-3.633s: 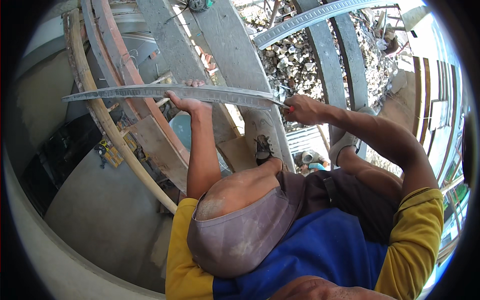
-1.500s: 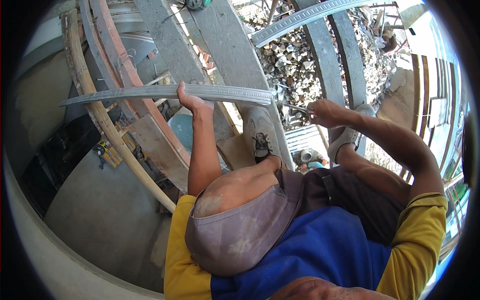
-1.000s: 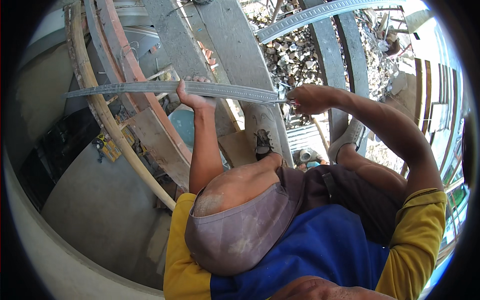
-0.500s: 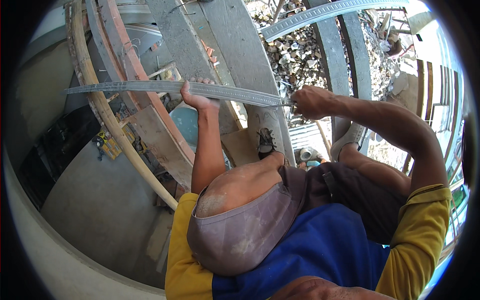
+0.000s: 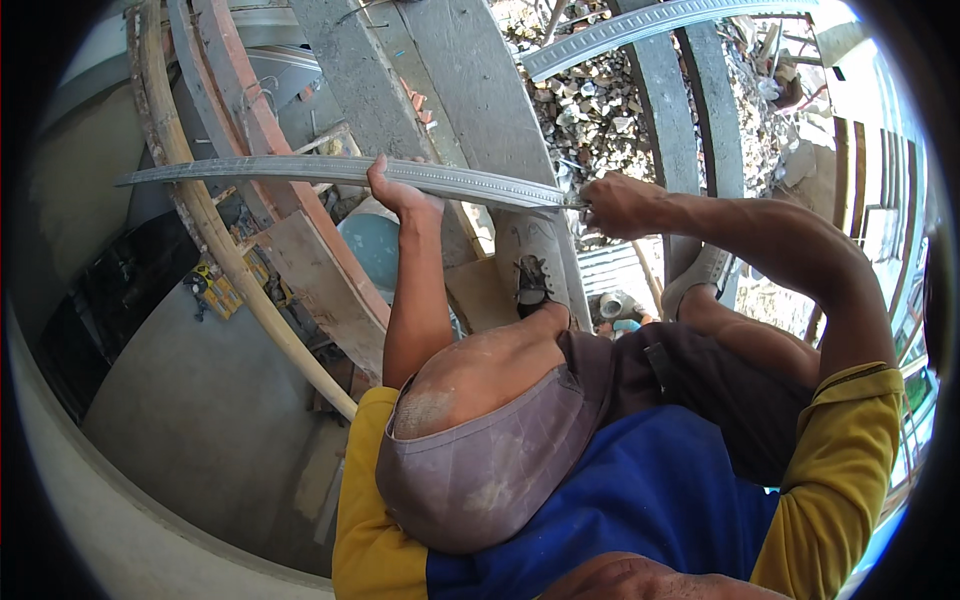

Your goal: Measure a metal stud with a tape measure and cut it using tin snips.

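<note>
1. Metal strip (image 5: 480, 185), grey, 1: spans upper left to upper centre of frame, crossing over the wooden pole (image 5: 240, 275).
2. Left hand (image 5: 405, 195), 1: wrapped around the strip near mid-length, thumb visible; other fingers mostly hidden.
3. Right hand (image 5: 625, 205), 1: curled round a small tool (image 5: 575, 203) at the strip's right end; tool's own opening cannot be told.
4. Change since 0.5 s ago: strip rolled slightly, left tip further left; less tool showing.
5. Bearing, judged: work centres on that right end, left hand steadying.
6. Second strip (image 5: 620, 38), upper right: unmoved.
</note>
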Available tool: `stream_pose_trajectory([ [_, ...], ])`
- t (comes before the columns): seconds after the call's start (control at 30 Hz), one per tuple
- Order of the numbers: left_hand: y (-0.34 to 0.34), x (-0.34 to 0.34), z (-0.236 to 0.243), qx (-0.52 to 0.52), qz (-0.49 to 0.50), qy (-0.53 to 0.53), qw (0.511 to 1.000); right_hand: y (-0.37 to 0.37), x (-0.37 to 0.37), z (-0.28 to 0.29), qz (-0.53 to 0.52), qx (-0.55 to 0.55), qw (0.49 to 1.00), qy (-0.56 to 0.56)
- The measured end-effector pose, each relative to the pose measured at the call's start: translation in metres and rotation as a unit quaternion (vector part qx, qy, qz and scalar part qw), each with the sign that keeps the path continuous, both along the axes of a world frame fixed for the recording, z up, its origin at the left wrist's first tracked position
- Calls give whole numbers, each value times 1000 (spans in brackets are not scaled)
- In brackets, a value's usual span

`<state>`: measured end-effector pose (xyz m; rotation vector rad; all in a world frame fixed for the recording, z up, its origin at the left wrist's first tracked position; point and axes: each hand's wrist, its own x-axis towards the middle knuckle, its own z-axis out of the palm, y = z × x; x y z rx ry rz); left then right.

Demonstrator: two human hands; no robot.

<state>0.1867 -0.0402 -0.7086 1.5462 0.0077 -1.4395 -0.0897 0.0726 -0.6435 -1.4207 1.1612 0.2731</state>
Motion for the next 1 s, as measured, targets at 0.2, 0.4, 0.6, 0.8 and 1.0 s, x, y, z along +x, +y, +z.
stream_pose_trajectory([
  [0.2,0,-8,-9,22,1,-55,998,4,-2,0,-16,6,999,33],
  [0.4,-3,-18,1,64,-18,-138,988,8,-2,-19,-9,-33,996,80],
  [0.6,-1,-1,-11,23,-37,-118,992,8,-5,-40,30,-13,999,-43],
  [0.8,-1,-3,-8,4,-40,-75,996,4,-4,-38,41,3,997,-66],
  [1.0,-1,-7,-4,7,-36,-77,996,7,-2,-44,24,-43,994,-96],
])
